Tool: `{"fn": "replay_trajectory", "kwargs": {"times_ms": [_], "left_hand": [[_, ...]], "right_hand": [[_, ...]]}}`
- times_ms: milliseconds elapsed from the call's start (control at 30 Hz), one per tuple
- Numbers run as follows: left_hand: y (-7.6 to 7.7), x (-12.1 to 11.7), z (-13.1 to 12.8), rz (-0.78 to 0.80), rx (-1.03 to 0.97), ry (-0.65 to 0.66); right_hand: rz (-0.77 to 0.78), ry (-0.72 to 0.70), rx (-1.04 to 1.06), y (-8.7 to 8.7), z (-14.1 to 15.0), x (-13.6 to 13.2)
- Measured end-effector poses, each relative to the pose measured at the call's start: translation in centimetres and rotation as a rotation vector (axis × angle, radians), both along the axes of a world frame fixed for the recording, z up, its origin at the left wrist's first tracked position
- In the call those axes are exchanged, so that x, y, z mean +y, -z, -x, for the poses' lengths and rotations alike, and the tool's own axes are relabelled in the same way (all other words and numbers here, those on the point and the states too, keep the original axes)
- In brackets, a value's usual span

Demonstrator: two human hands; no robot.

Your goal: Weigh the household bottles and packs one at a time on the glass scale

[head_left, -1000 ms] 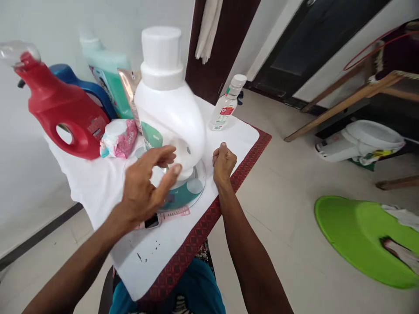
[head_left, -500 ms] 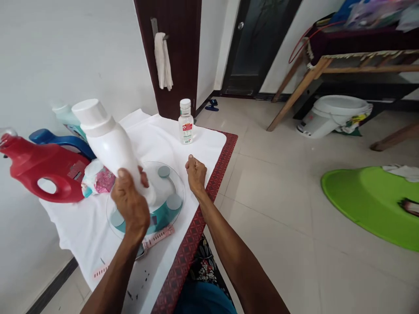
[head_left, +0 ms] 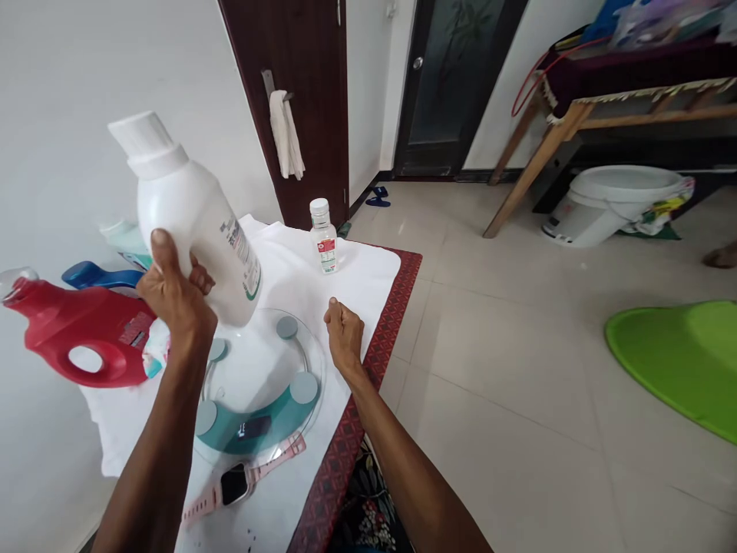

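Observation:
My left hand [head_left: 178,288] is wrapped round the handle of a big white detergent bottle [head_left: 196,207]. The bottle is capped and tilted, its cap toward the upper left, and it hangs above a round glass scale [head_left: 259,369] with a teal band and a small lit display. Closed in a fist with the thumb on top, my right hand [head_left: 344,330] rests by the scale's right side, near the table edge; I see nothing in it. A small clear bottle [head_left: 325,242] with a white cap and red label stands beyond that fist. In front of the scale lies a smartwatch [head_left: 235,484] with a pink strap.
At the left of the white cloth [head_left: 368,269] stand a red jug [head_left: 86,326], a blue-handled item [head_left: 104,274] and a pale bottle [head_left: 125,240]. A door [head_left: 311,115] with a hanging towel is behind. On the floor are a white bucket [head_left: 616,207] and a green tub [head_left: 679,361].
My left hand has lifted the white bottle up and leftward off the scale and turned it, so printed text now shows. The right fist stays in about the same place.

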State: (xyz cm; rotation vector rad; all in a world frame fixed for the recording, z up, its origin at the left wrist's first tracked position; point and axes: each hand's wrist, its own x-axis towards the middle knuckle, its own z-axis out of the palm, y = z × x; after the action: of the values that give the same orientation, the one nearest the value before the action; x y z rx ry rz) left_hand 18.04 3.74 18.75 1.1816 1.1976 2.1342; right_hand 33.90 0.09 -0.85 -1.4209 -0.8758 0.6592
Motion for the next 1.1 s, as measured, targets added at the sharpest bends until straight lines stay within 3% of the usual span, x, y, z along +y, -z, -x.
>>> {"fn": "replay_trajectory", "kwargs": {"times_ms": [133, 267, 467, 633, 733, 1100], "left_hand": [[0.1, 6.9, -3.1, 0.067, -0.081, 0.060], [1.9, 12.9, -6.2, 0.148, -0.107, 0.113], [5.6, 17.9, -9.4, 0.192, -0.103, 0.172], [7.9, 19.4, -10.8, 0.244, -0.063, 0.173], [8.6, 19.6, -11.2, 0.249, -0.031, 0.143], [7.9, 16.4, -9.5, 0.356, 0.298, 0.161]], "right_hand": [[0.009, -0.011, 0.013, 0.0, 0.0, -0.3], [0.017, -0.007, -0.020, 0.0, 0.1, -0.7], [0.027, -0.011, -0.049, 0.0, 0.0, -1.3], [0.026, -0.007, -0.035, -0.1, 0.0, -1.6], [0.033, -0.017, -0.021, -0.1, 0.0, -1.6], [0.026, -0.010, -0.022, 0.5, -0.4, -1.7]]}}
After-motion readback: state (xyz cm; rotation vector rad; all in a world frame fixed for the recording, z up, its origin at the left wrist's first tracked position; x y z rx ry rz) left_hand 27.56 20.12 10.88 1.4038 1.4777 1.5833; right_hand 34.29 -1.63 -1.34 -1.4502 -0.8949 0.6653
